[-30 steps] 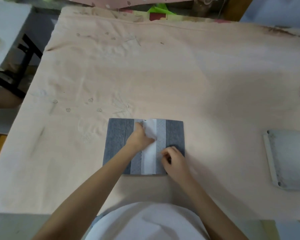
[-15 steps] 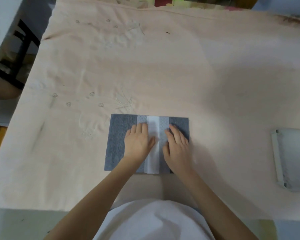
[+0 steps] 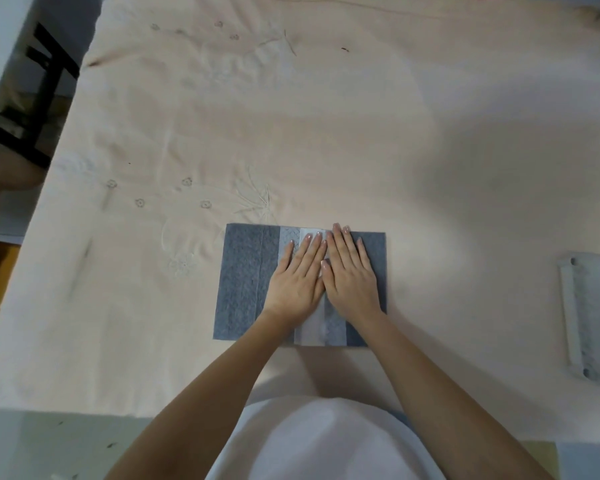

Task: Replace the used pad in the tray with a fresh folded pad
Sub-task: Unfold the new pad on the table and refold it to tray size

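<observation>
Peach cloth covered the tabletop (image 3: 326,133); I saw my left hand (image 3: 297,282) and right hand (image 3: 350,278) pressed flat (fingers straight, side by side) on the grey pad (image 3: 243,282), tray (image 3: 593,320) well apart

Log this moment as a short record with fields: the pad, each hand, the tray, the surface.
pad: grey folded pad with a white centre strip, lying flat on the cloth near the person
left hand: left hand flat on the pad, fingers straight, pressing
right hand: right hand flat on the pad beside the left, fingers straight
tray: tray at the right edge, partly out of view, apart from the pad
surface: peach embroidered tablecloth
</observation>
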The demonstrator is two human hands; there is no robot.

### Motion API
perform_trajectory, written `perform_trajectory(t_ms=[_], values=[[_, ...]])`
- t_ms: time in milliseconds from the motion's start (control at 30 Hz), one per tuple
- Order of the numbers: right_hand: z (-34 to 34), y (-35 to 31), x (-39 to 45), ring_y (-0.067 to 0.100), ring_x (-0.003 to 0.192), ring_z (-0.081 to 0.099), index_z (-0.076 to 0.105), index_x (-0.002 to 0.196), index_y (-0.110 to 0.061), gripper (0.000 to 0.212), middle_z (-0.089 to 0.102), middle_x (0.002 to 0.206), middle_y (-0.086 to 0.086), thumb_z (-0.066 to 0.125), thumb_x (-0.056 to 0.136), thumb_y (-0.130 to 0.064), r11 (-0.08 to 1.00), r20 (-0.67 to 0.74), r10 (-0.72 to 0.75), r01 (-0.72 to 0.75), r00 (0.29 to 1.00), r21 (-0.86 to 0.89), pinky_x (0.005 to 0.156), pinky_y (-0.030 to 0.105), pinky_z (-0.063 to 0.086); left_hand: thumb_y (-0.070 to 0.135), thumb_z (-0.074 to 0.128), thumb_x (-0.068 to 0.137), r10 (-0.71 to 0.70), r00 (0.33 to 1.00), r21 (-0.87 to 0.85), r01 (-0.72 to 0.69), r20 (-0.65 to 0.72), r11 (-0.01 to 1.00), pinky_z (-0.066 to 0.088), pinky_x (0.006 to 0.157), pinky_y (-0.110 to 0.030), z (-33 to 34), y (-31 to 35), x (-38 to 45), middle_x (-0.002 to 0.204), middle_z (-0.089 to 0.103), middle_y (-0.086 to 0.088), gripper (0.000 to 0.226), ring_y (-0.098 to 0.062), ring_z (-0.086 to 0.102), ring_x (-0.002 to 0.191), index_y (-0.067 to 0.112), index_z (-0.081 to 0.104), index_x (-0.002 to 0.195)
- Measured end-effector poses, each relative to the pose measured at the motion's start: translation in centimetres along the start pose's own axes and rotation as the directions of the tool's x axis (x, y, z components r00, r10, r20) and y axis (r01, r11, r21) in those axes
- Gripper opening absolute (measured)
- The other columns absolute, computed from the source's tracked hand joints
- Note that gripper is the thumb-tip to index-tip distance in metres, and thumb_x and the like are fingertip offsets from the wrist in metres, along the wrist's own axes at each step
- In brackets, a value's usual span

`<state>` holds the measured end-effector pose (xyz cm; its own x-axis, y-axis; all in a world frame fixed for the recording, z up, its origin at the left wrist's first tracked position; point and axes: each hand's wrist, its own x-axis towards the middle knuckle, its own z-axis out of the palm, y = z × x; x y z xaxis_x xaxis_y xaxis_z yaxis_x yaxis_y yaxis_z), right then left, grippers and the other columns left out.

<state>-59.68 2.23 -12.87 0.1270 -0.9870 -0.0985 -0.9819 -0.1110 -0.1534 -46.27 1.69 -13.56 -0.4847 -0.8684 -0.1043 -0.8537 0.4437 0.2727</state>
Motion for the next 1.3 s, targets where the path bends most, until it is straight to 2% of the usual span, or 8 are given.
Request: perform_trajectory(t_ms=[167,367,533,767,1000,1100,1167,1300], values=[[0.5,1.7,-0.5,0.020,0.145,0.013,0.020,0.148,-0.004,0.055,0.018,0.156,0.010,0.018,0.099,-0.030,0.996,-0.035,0.092,-0.092,0.995,0.014,0.118,0.034,0.008,0.038,0.006,0.101,-0.021,1.000,0.040,0.020,0.010,0.999,0.018,0.114,-0.043,0.0,-0.1,0.1,0.154,0.029,-0.008,0.061,-0.020,0.024,0.143,0.006,0.032,0.146],[0.3,4.1,-1.8,0.022,0.146,0.007,0.015,0.149,-0.001,0.061,0.009,0.157,0.013,0.017,0.098,-0.034,0.970,-0.065,0.244,-0.243,0.968,0.023,0.119,0.039,0.009,0.039,0.010,0.101,-0.023,1.000,0.069,0.023,0.002,0.997,0.014,0.115,-0.043,0.4,0.0,0.2,0.156,0.024,-0.006,0.059,-0.018,0.018,0.145,0.007,0.026,0.148],[0.5,4.2,-1.8,0.022,0.146,0.006,0.013,0.149,-0.001,0.061,0.008,0.157,0.014,0.015,0.097,-0.034,0.969,-0.061,0.246,-0.245,0.967,0.019,0.119,0.039,0.007,0.038,0.011,0.101,-0.043,0.997,0.083,0.049,-0.069,0.995,0.012,0.116,-0.044,-0.1,0.7,-0.2,0.154,0.027,-0.010,0.060,-0.023,0.023,0.144,0.004,0.032,0.146],[0.6,4.4,-1.6,0.026,0.145,0.014,0.020,0.146,0.003,0.061,0.016,0.156,0.018,0.018,0.097,-0.033,0.970,-0.071,0.243,-0.243,0.968,0.000,0.118,0.040,0.010,0.036,0.025,0.100,0.092,0.994,0.078,-0.088,-0.050,0.993,0.018,0.115,-0.044,1.9,2.6,-6.2,0.152,0.031,-0.013,0.056,-0.025,0.026,0.142,0.002,0.035,0.144],[-0.2,3.9,-3.1,0.030,0.145,0.015,0.020,0.146,0.003,0.063,0.016,0.155,0.019,0.018,0.097,-0.036,0.973,-0.120,0.217,-0.224,0.969,-0.052,0.117,0.045,0.013,0.039,0.010,0.102,0.068,0.995,0.065,-0.073,0.070,0.995,0.020,0.113,-0.043,1.2,2.3,-6.3,0.150,0.036,-0.011,0.061,-0.023,0.032,0.140,0.003,0.040,0.142],[0.4,1.7,-6.0,0.029,0.142,0.025,0.028,0.144,0.002,0.056,0.027,0.152,0.018,0.024,0.098,-0.031,0.998,-0.125,0.055,-0.059,0.991,-0.030,0.113,0.046,0.022,0.038,0.016,0.102,0.076,0.997,0.071,-0.078,0.030,0.994,0.023,0.112,-0.044,1.3,2.2,-6.3,0.149,0.037,-0.012,0.059,-0.024,0.032,0.140,0.003,0.042,0.141],[1.2,0.2,-7.8,0.026,0.140,0.030,0.030,0.143,0.000,0.052,0.030,0.151,0.014,0.016,0.101,-0.029,0.999,-0.075,-0.038,0.039,0.996,0.012,0.113,0.042,0.022,0.037,0.021,0.101,0.092,0.995,0.068,-0.095,0.040,0.993,0.024,0.112,-0.045,1.4,2.1,-6.3,0.149,0.037,-0.012,0.057,-0.025,0.032,0.140,0.002,0.042,0.141],[1.4,1.0,-8.3,0.025,0.141,0.028,0.033,0.143,-0.003,0.055,0.030,0.152,0.012,0.012,0.101,-0.032,0.999,-0.020,-0.051,0.051,0.998,0.016,0.115,0.040,0.019,0.038,0.018,0.102,0.087,0.995,0.053,-0.090,0.058,0.995,0.024,0.112,-0.044,1.1,2.2,-6.5,0.149,0.038,-0.012,0.058,-0.024,0.033,0.140,0.002,0.042,0.141]])
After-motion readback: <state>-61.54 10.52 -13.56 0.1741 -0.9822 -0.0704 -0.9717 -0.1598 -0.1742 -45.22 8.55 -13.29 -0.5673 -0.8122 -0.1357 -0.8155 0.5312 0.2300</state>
